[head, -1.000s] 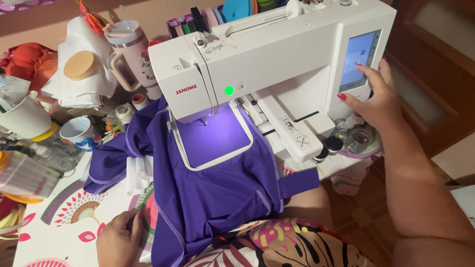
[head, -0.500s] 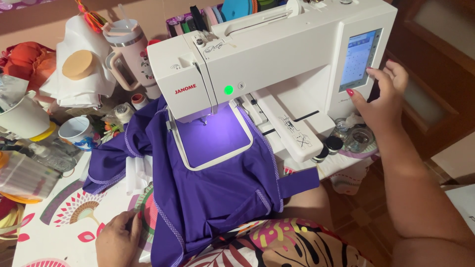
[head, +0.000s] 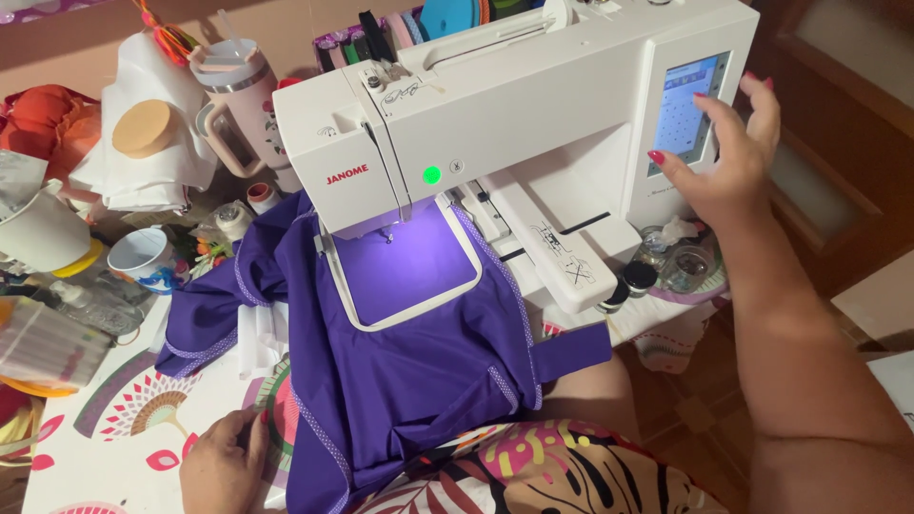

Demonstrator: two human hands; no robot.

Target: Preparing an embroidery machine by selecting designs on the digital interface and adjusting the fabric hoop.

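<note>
A white embroidery machine stands on the table with a green light lit on its front. Purple fabric lies under its needle, stretched in a white hoop and lit from above. My right hand is raised at the machine's touch screen, fingers spread, one fingertip at the screen. My left hand rests on the table at the fabric's left edge, fingers curled, touching the cloth.
Left of the machine stand a pink lidded tumbler, a white mug, a white cup, folded white cloth and thread spools. Small jars sit under the screen. The tablecloth is floral.
My right hand has risen from the lower right of the screen up onto the screen itself. My left hand has stayed by the fabric's edge.
</note>
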